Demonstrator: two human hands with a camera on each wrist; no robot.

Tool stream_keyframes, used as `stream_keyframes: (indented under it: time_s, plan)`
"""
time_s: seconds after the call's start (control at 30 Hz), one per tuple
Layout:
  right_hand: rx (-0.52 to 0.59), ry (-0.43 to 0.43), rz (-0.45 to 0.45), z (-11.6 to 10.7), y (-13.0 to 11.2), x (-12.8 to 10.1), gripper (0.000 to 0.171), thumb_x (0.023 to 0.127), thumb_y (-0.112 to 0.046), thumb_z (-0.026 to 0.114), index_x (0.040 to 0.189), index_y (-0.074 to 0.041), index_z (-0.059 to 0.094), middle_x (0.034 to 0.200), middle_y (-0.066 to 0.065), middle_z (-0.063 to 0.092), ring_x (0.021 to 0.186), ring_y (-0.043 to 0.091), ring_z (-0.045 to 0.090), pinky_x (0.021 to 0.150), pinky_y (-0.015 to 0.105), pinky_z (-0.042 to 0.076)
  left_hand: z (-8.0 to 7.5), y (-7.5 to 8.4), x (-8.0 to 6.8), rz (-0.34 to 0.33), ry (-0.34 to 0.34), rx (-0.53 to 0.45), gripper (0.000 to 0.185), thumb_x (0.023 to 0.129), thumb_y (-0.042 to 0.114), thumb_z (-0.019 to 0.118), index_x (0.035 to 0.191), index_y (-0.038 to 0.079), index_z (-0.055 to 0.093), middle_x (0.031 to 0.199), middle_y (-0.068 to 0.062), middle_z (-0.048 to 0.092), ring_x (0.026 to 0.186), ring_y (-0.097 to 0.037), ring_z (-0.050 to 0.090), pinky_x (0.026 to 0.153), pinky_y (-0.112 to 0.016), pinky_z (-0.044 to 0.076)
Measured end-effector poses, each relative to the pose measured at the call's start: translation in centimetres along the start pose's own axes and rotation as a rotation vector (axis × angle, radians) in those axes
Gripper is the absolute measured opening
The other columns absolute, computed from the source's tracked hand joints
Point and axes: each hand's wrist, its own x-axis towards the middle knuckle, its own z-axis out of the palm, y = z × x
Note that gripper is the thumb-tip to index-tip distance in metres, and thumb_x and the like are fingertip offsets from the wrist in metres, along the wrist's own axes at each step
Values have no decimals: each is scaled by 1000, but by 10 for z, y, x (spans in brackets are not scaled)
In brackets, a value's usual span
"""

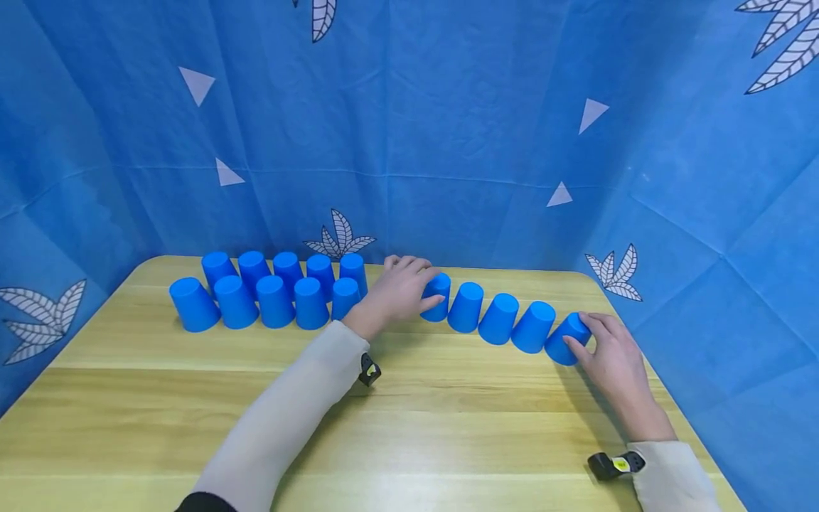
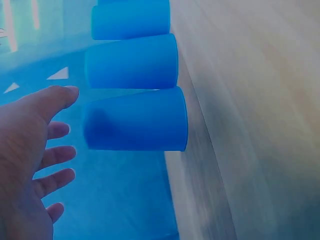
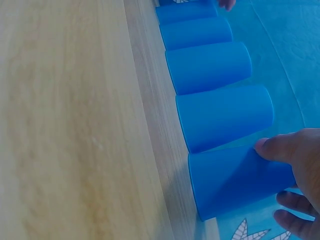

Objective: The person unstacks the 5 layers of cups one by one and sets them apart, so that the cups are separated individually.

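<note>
In the head view, a slanting row of several blue upside-down cups runs across the table's right half. My right hand grips the rightmost cup near its base end, thumb on the near side. The right wrist view shows the thumb against that cup, with the other fingers partly hidden behind it. At the row's other end, my left hand hovers beside the leftmost cup. In the left wrist view, its spread fingers stand apart from that cup.
Left of my left arm stand two more rows of blue upside-down cups, a front one and a back one. A blue patterned cloth hangs behind and beside the wooden table.
</note>
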Motion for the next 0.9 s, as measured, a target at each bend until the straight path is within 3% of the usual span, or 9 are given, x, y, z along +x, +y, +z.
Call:
stream_keyframes:
  time_s: [0.23,0.43,0.63,0.9]
  plan:
    - [2,7,-2,1,1,-1,51,84,-12,77,125,11,57,121,27,52,114,49,48,93,65,40,10,4,19,-14,-60,48,60,96,55,52,145,21,48,142,-3,51,132,-26,42,109,-55,26]
    - [4,4,0,3,0,-1,51,84,-13,77,125,10,57,121,27,52,113,49,48,93,64,41,14,3,21,-11,-69,65,59,97,53,51,144,16,50,139,-5,55,130,-26,45,107,-52,29]
    - [12,27,-27,3,2,0,51,83,-13,79,123,10,58,119,27,54,112,48,49,93,64,41,14,-3,5,26,-9,71,58,97,53,52,139,14,54,135,-5,58,127,-26,48,107,-48,33]
    - [5,-6,0,1,-2,1,50,85,-12,77,125,10,57,122,28,52,114,50,46,92,65,40,-4,-7,-38,92,77,106,56,96,52,54,135,11,59,127,-6,63,123,-26,52,106,-46,37]
